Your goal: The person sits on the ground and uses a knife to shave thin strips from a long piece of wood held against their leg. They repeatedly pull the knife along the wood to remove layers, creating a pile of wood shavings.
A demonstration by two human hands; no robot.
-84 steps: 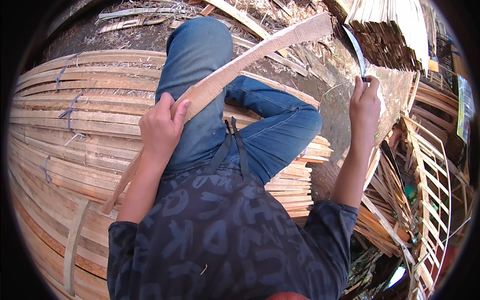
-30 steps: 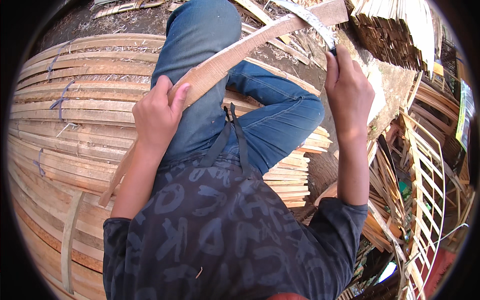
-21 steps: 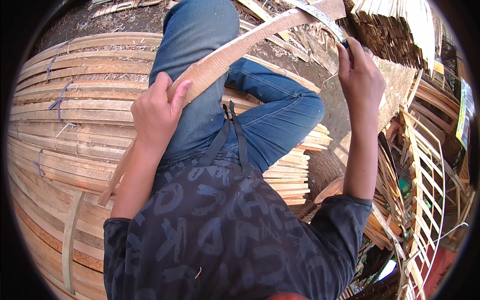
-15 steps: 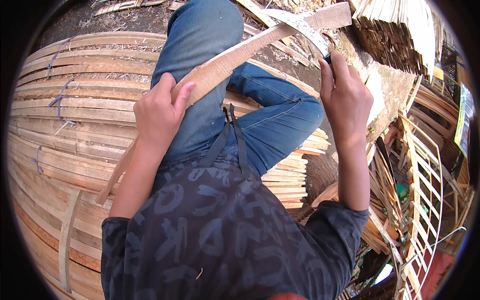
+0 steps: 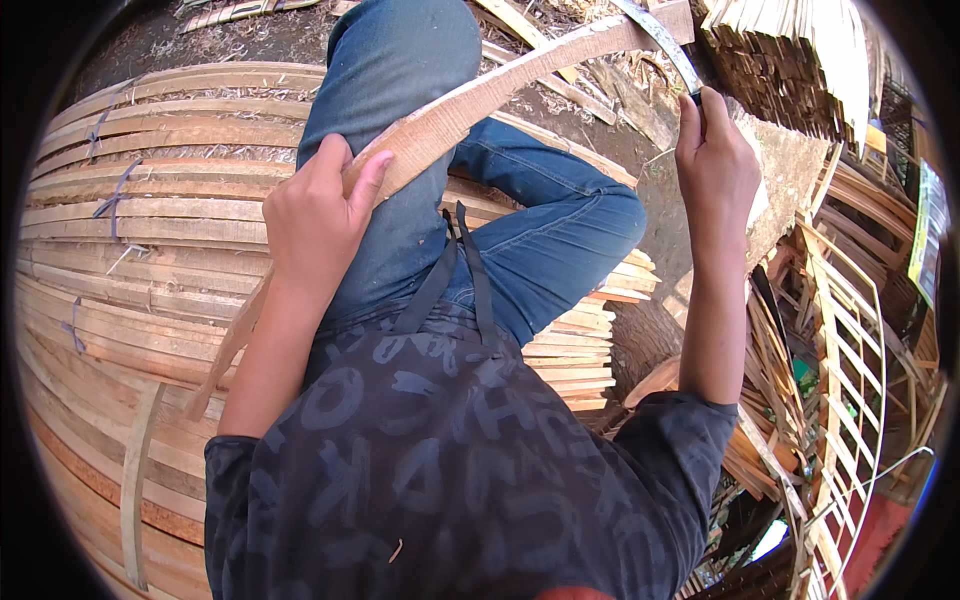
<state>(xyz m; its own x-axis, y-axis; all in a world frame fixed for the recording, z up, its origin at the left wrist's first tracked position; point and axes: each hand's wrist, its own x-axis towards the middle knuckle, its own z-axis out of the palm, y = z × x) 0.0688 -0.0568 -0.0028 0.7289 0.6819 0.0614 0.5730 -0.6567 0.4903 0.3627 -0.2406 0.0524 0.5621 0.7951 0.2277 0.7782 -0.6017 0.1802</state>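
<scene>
We see the left hand (image 5: 315, 215) gripping a long, curved wooden board (image 5: 500, 90), which slants across the jeans (image 5: 400, 70) to the upper right; the left forearm (image 5: 270, 355) hides part of its lower length. We note the right hand (image 5: 720, 150) closed on the handle of a curved knife (image 5: 664, 40), whose blade overlaps the board's far end; contact we cannot tell. Around these we find bundled wooden strips (image 5: 170, 215) at left, a stack of slats (image 5: 780, 60) beyond the knife, and a lattice frame (image 5: 828, 330) at right.
</scene>
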